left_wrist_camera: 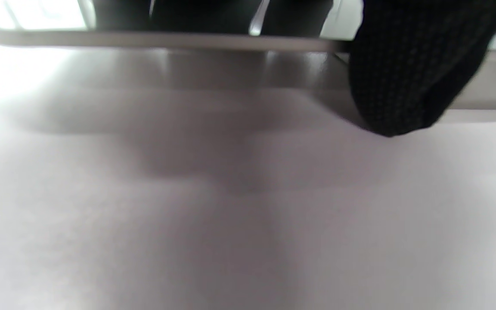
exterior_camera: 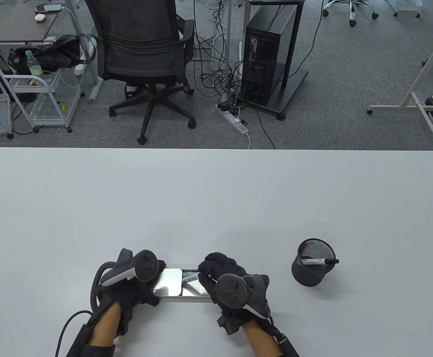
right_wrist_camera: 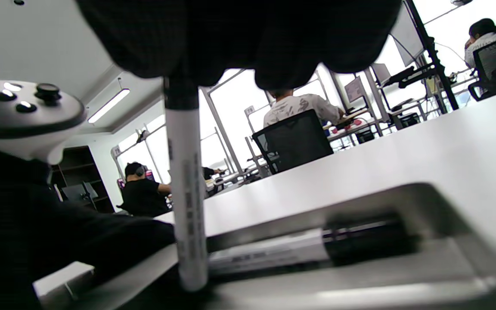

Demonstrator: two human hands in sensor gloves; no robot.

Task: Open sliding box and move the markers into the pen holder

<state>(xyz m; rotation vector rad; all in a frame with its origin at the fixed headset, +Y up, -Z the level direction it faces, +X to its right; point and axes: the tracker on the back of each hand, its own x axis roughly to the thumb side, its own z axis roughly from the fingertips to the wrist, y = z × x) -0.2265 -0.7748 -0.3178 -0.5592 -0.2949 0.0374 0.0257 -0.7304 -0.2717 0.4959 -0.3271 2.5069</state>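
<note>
**Right hand lifts a marker out of the opened sliding box**

Flat silver metal sliding box [exterior_camera: 186, 288] lies on the white table [exterior_camera: 216, 197], near its front edge, between both gloved hands. Its lid [exterior_camera: 168, 282] is slid over to the left end, so the right part of the tray is uncovered.

Left hand [exterior_camera: 136, 284] in black sensor glove, tracker on its back, rests on the left end of the box with fingers wrapped at the lid edge. Left wrist view is blurred; one gloved fingertip [left_wrist_camera: 403, 82] sits against the box's near side [left_wrist_camera: 166, 41], down by the table surface.

Right hand [exterior_camera: 227, 277] in black glove is over the open right end, fingers curled and pinching a white-barrelled marker with black cap [right_wrist_camera: 186, 189]. In the right wrist view this marker hangs almost upright from the fingertips [right_wrist_camera: 239, 38], lower end down inside the tray. Whether it touches the tray floor, cannot tell. Another white marker with a black end [right_wrist_camera: 312, 247] lies flat in the tray [right_wrist_camera: 403, 275] behind it.

Black mesh cylindrical pen holder [exterior_camera: 313, 267] stands upright to the right of the box, well apart from it. One white marker [exterior_camera: 318, 261] is already in it, leaning across the rim with its black end sticking out to the right
</note>
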